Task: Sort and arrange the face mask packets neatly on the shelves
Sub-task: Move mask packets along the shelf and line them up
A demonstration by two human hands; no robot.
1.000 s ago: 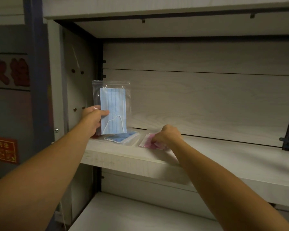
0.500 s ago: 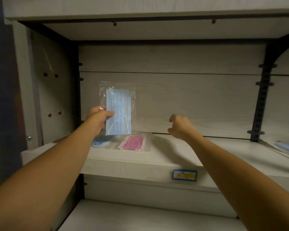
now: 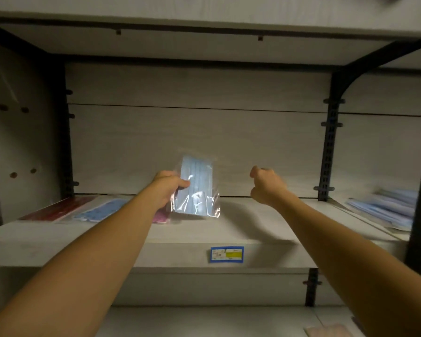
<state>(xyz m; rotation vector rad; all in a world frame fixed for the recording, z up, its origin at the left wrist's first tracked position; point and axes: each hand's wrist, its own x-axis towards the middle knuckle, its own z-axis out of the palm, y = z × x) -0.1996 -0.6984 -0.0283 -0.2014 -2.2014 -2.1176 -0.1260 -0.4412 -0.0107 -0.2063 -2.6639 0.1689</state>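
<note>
— While the left hand [image 3: 167, 188] holds the blue mask packet [image 3: 195, 188] up over the shelf [image 3: 253, 229], which way does the packet run?

— Roughly upright, its long side leaning a little to the right. Fingers and thumb are curled round its left edge, so nearly all of the packet lies to the right of the grip, and its crinkled lower corner hangs just above the board.

— And the other hand?

— The right hand [image 3: 265, 184] is off to the right of the packet, apart from it, raised over the bare middle of the shelf. Its fingers are curled in and I see nothing in them.

— What already lies on the shelf?

— At the left, a red packet [image 3: 56, 210], then a blue patterned packet [image 3: 102, 211] beside it, then a pink packet [image 3: 161, 217] half hidden under the left wrist. Far right, past the black upright [image 3: 328, 152], a stack of pale blue packets [image 3: 387, 210].

— So where would this one go?

— My guess: either flat on the open board right of the pink one, or across to the pale blue stack, which looks like its match. The left hand is the one carrying it; the stack lies well to its right, nearer the right hand.
</note>
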